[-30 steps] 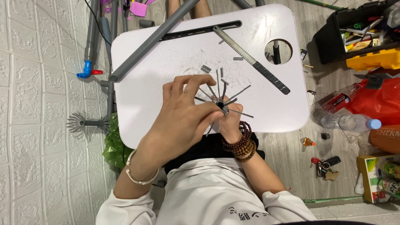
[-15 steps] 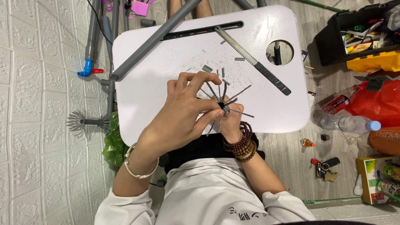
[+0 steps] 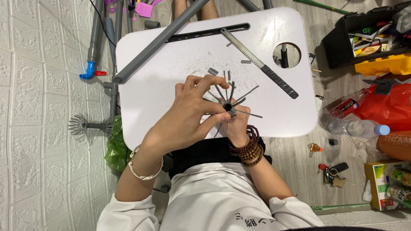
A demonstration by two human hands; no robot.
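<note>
Over the near half of a small white table (image 3: 162, 72), both my hands hold a grey pipe end cut into thin strips that fan out like spokes (image 3: 233, 100). My left hand (image 3: 188, 115) pinches one of the strips between thumb and fingers. My right hand (image 3: 237, 126), with wooden bead bracelets on the wrist, grips the pipe from below and is mostly hidden behind the left hand.
A hand saw (image 3: 261, 64) and a long grey pipe (image 3: 167, 38) lie on the table, with small grey offcuts (image 3: 212, 71). A black and yellow toolbox (image 3: 368, 42), red bag (image 3: 385, 105), plastic bottle (image 3: 355, 127) and keys (image 3: 332, 173) sit on the floor at right.
My left hand's fingers have shifted slightly on the fanned strips, with the thumb closing toward the hub. The pipe and my right hand stay in about the same place.
</note>
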